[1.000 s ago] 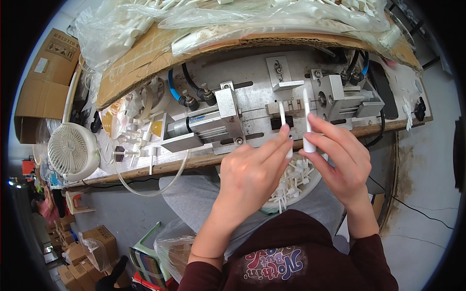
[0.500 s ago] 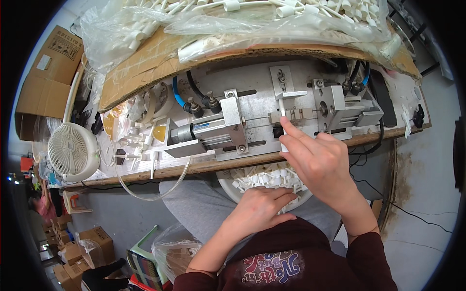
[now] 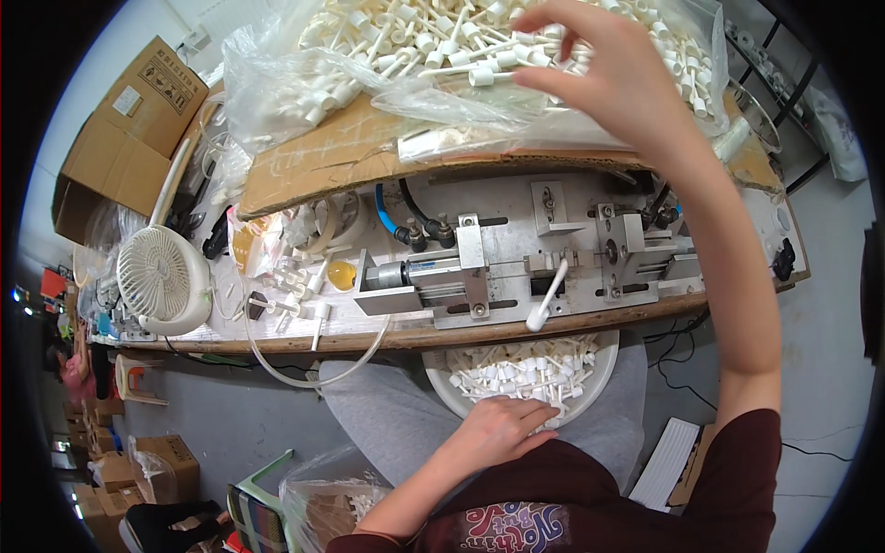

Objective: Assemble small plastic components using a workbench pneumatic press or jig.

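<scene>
Over the heap of white plastic stemmed caps (image 3: 442,39) at the top, my right hand (image 3: 619,78) is raised, its thumb and fingers apart and nothing between them. One white stemmed piece (image 3: 550,297) leans out of the metal fixture (image 3: 502,311), one end at the small clamp blocks (image 3: 560,262) and its thicker end toward the bench edge. My left hand (image 3: 505,429) lies with fingers stretched at the near rim of a white bowl (image 3: 604,392) in my lap. Several similar white pieces (image 3: 530,369) fill that bowl.
Cardboard (image 3: 323,166) and clear plastic film support the heap behind the fixture. A white fan (image 3: 164,281), loose white parts (image 3: 295,290) and a yellow round object (image 3: 342,275) stand to the left. A clear hose (image 3: 277,373) loops over the bench edge.
My right hand has let go of the white piece at the fixture and moved up to the heap. That piece now tilts toward the bench edge. My left hand stays by the bowl.
</scene>
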Available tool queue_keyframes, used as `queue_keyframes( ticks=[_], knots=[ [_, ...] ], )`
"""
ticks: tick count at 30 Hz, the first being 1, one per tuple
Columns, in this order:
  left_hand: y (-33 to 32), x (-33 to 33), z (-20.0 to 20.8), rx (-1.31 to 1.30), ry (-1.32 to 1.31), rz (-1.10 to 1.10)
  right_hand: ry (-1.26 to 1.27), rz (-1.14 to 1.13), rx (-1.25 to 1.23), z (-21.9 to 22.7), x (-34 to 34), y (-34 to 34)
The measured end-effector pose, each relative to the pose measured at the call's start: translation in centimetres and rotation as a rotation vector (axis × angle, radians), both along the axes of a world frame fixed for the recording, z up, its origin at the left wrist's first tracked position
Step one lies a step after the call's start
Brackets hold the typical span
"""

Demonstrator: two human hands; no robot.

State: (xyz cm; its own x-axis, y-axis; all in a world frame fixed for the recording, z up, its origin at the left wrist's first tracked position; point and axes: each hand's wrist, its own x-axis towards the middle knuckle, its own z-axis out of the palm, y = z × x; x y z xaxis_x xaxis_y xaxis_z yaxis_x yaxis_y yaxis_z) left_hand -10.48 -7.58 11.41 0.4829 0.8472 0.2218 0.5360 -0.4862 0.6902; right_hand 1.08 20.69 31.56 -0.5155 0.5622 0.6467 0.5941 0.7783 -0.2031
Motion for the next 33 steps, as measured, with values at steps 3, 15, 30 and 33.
queue_keyframes(
  ticks=[3, 15, 30, 33],
  knots=[
    [-0.6, 0.4, -0.3, 0.017, -0.006, -0.009, -0.167, -0.098, -0.144, -0.4, -4.1, 7.1],
    [-1.3, 0.1, -1.1, 0.065, -0.044, -0.003, -0.55, -0.289, -0.265, -2.0, -8.3, 10.2],
    [-0.1, 0.8, 1.5, 0.016, -0.07, -0.026, -0.181, 0.037, -0.06, -0.8, -1.5, 8.2],
    [-0.1, 0.4, 2.6, 0.006, -0.061, 0.001, 0.001, -0.062, -0.227, 0.6, -0.7, 7.2]
  ],
)
